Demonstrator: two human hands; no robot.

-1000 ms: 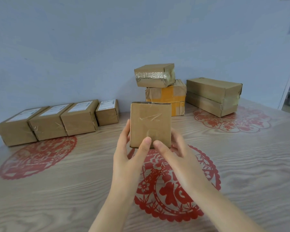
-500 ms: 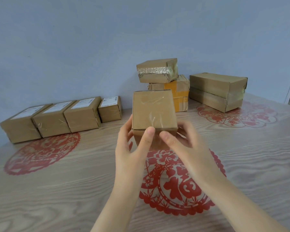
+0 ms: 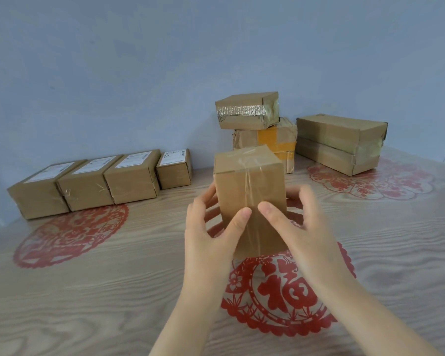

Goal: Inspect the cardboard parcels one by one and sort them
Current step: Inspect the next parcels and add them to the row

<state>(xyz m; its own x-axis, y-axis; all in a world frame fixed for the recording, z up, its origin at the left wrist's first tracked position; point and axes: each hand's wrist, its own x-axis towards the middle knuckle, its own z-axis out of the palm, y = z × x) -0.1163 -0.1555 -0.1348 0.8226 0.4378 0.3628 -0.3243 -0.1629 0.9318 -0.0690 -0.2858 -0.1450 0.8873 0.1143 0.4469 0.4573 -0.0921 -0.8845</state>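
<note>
At the left edge of the frame, along the wall, there's a row of four labelled parcels [image 3: 100,181] sitting side by side and touching, white shipping labels facing up. The one on the right is noticeably smaller. That reads to me as the "done" pile, lined up neatly on the wooden table [image 3: 88,291] just behind a red paper-cut decoration [image 3: 70,232].

In the middle of the frame is the plain parcel [image 3: 249,191] being checked right now. It's held upright over the big red centre decoration [image 3: 280,291], with clear tape running down the front face and over the top, and no label on the sides I can see. The left hand [image 3: 208,235] grips its left side, thumb pressed on the front and fingers curled behind. The right hand [image 3: 301,227] does the same on the right side, though it's a bit blurred. I can't tell if the bottom edge touches the table or hangs just above it.

Behind it, right of centre, a silver-taped parcel [image 3: 244,111] is stacked on a yellow-taped parcel [image 3: 272,140]. Just beside those, at the right of the frame, sits a long double parcel [image 3: 339,142].

My guess is we're roughly halfway: four sorted, one in hand, and three by the wall to go. That's unless the right bunch is actually a second sorted group, which I can't rule out.
</note>
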